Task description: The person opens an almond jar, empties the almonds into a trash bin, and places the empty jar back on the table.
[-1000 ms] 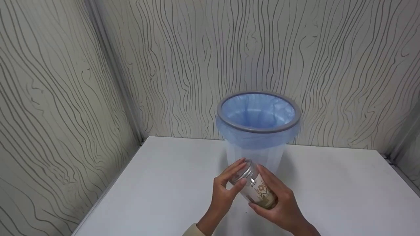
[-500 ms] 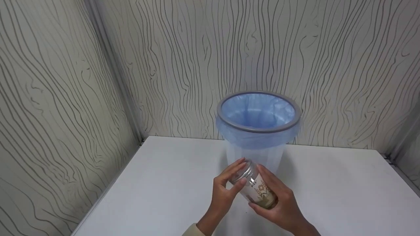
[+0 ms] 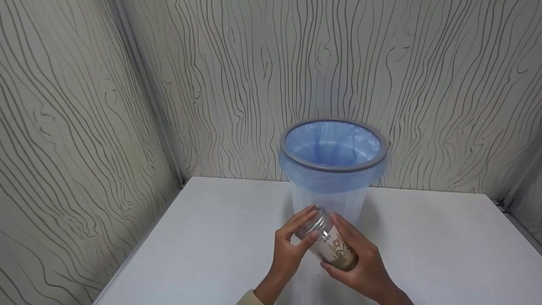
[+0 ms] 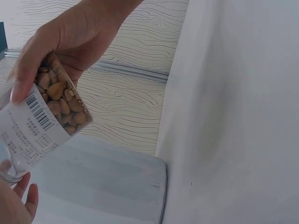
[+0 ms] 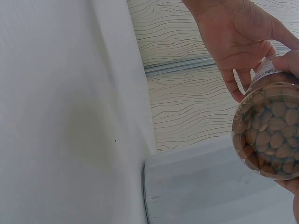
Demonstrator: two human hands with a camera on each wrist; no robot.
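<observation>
A clear jar of almonds with a white printed label and a silver lid is held tilted above the white table, lid end pointing up and away. My left hand curls its fingers and thumb round the lid. My right hand grips the jar's body and base. In the left wrist view the jar shows a barcode, with the right hand wrapped over its nut-filled end. The right wrist view looks at the jar's bottom, and the left hand is behind it.
A round bin with a grey rim and a blue plastic liner stands on the table just behind the hands. Wood-grain patterned walls close in the table at the back and on both sides.
</observation>
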